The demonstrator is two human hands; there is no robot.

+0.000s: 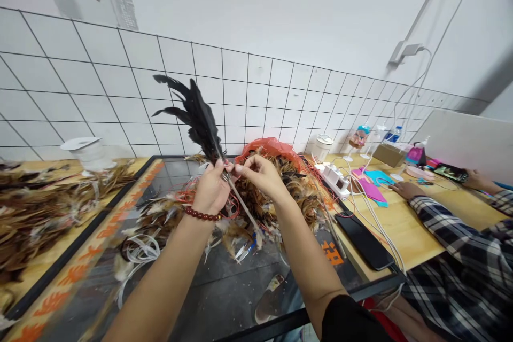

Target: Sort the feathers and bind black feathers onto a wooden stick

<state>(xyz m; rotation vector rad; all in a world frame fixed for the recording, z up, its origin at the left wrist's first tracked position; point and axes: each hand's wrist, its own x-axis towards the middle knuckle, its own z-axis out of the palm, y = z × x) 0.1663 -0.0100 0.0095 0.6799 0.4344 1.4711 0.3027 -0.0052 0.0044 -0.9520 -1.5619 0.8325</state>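
between the left hand point(212, 188) and right hand point(259, 173), both pinched shut on its quill, stands the black feather point(196, 112), tips up. just beyond the knuckles, the brown feather pile point(288, 192) looks largely unworked; red thread point(188, 197) trails below the left.

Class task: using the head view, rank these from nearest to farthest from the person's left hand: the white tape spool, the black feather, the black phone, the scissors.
From the left hand:
1. Black feather: held in it, rising above.
2. Scissors: just below and right, on the glass.
3. White tape spool: far left, by the wall.
4. Black phone: far right, on the wooden table.
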